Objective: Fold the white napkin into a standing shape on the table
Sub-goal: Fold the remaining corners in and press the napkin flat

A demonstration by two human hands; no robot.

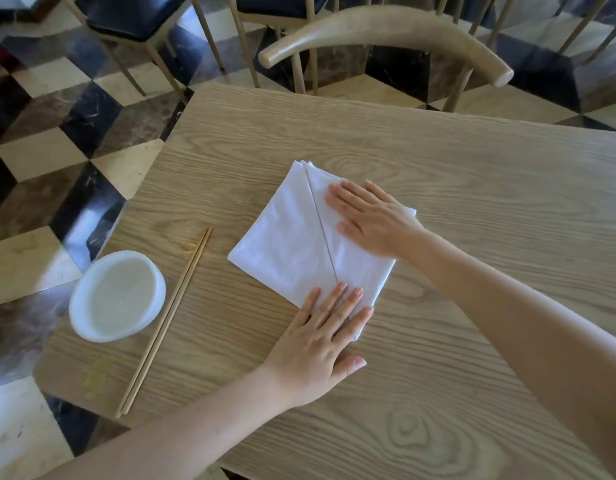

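- While both palms lie flat, the left hand (322, 336) presses spread fingers on the near corner of the white napkin (289, 247); nothing is pinched.
- Right hand (370, 218) rests open on the far right flap, fingers spread and pointing left.
- Napkin: smooth cloth, flat, diamond-shaped, two flaps meeting along a centre seam, mid-table.
- Table (473, 161): pale wood, strong grain.
- Chopsticks (166, 318), a wooden pair, lie left of the napkin.
- White bowl (117, 296), oval, near the left edge; contents cannot be told.
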